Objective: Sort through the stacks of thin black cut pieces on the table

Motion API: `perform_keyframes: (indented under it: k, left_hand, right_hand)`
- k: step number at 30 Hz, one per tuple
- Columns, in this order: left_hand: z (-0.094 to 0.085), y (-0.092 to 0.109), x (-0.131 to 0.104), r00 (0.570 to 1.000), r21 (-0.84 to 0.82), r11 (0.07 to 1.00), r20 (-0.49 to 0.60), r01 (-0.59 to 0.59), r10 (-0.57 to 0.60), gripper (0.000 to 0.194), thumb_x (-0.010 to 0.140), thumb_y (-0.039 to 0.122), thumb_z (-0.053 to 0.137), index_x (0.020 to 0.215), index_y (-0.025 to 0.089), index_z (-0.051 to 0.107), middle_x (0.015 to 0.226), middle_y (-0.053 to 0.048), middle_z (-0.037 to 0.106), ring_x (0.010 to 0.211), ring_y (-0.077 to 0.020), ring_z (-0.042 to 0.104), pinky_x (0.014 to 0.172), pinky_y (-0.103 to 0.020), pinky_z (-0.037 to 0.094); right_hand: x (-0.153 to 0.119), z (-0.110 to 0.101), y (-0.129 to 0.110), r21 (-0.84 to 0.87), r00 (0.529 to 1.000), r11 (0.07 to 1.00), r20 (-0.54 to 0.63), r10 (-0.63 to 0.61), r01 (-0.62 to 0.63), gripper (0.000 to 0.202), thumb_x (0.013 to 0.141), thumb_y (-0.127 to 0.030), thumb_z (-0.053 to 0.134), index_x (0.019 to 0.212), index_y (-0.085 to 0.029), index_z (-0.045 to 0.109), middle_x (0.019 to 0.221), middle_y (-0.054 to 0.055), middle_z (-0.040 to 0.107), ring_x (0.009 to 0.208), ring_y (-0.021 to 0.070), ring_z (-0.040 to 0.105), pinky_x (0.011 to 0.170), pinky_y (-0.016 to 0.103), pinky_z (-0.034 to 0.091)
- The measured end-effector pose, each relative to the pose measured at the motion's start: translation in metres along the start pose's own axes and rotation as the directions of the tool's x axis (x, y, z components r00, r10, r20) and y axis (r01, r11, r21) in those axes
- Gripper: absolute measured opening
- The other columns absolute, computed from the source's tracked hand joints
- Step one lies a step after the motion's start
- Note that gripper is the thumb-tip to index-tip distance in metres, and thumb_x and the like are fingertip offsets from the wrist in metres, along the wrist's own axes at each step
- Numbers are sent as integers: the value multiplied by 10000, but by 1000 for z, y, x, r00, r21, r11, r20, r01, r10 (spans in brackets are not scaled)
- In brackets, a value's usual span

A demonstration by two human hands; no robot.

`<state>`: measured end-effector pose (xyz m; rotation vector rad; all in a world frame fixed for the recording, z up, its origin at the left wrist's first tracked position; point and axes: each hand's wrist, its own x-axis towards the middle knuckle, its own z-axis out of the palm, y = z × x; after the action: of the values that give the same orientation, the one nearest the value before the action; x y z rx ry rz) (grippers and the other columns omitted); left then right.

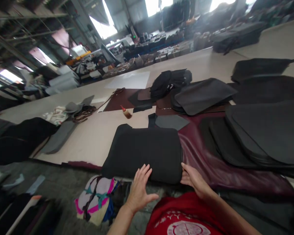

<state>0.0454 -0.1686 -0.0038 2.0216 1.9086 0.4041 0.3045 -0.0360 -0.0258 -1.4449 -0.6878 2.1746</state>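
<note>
A black, padded-looking panel with rounded corners lies flat at the table's front edge. My left hand rests with its fingertips on the panel's near edge, fingers stretched and thumb out to the side. At the near right corner, my right hand has its fingers closed on the panel's side edge. Behind the panel are a grey pointed piece and a small black strip. A glue bottle with a red tip lies tilted on the pale table surface.
Wine-red sheet material spreads to the right, under stacked dark panels. A black bag sits farther back. Dark cloth and brown straps lie left. Below the table edge is a colourful bundle.
</note>
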Motion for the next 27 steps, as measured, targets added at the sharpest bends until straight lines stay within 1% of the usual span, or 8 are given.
perform_keyframes:
  k: [4, 7, 10, 13, 18, 21, 24, 27]
  left_hand:
    - [2, 6, 3, 1000, 42, 999, -1, 30, -30, 1126, 669, 467, 878, 1550, 301, 196, 1576, -146, 354, 1475, -399, 276, 1181, -683, 275]
    - [2, 9, 7, 999, 56, 998, -27, 36, -35, 1187, 626, 453, 908, 1552, 291, 183, 1552, -148, 388, 1455, -392, 316, 1176, -639, 313]
    - [1, 9, 11, 997, 79, 996, -58, 51, -46, 1208, 580, 457, 931, 1542, 283, 220, 1532, -154, 407, 1415, -396, 369, 1137, -609, 370]
    - [-4, 9, 18, 997, 96, 994, -64, 52, -46, 1136, 586, 459, 924, 1509, 268, 290, 1526, -160, 416, 1380, -391, 410, 1107, -600, 392]
    - [-9, -3, 29, 992, 119, 992, -114, -34, 48, 899, 698, 391, 860, 1431, 212, 371, 1502, -159, 461, 1441, -359, 344, 1174, -606, 307]
    - [-6, -12, 34, 983, 106, 992, -166, -60, 77, 808, 773, 309, 794, 1440, 195, 353, 1478, -160, 485, 1414, -316, 405, 1169, -536, 361]
    - [-3, -15, 39, 979, 90, 996, -202, -10, 28, 839, 791, 189, 706, 1505, 201, 265, 1488, -161, 474, 1378, -303, 455, 1115, -495, 431]
    - [-6, -14, 46, 980, 53, 998, -196, 46, -35, 873, 757, 118, 641, 1528, 221, 246, 1453, -143, 519, 1311, -301, 522, 1069, -481, 466]
  right_hand:
    - [-8, 14, -6, 69, 981, 995, 185, 57, -71, 532, 830, -569, 660, 1203, -196, 586, 1103, 131, 742, 980, 276, 719, 769, 381, 599]
    - [-10, 26, -10, 119, 978, 991, 206, 36, -62, 544, 815, -488, 708, 1275, -246, 548, 1258, 112, 700, 1121, 288, 678, 784, 397, 617]
    - [-7, 34, -15, 150, 981, 984, 185, 66, -95, 533, 803, -428, 722, 1262, -202, 573, 1240, 123, 712, 1150, 301, 665, 817, 428, 626]
    - [-6, 41, -25, 194, 973, 972, 213, 88, -130, 507, 803, -376, 718, 1244, -157, 599, 1214, 139, 723, 1120, 306, 677, 830, 445, 629]
    - [-12, 55, -46, 246, 982, 959, 160, 105, -143, 488, 807, -327, 705, 1256, -168, 600, 1216, 125, 726, 1049, 295, 704, 806, 448, 643]
    - [-12, 61, -52, 246, 986, 959, 123, 110, -137, 477, 812, -323, 710, 1255, -189, 594, 1219, 108, 726, 1082, 294, 697, 807, 437, 647]
    - [-9, 64, -56, 270, 984, 949, 125, 130, -160, 446, 831, -302, 697, 1250, -194, 591, 1227, 91, 725, 1078, 276, 702, 801, 413, 651]
    - [-10, 68, -65, 258, 974, 944, 146, 174, -207, 395, 862, -309, 668, 1218, -151, 598, 1109, 107, 767, 891, 238, 751, 749, 350, 650]
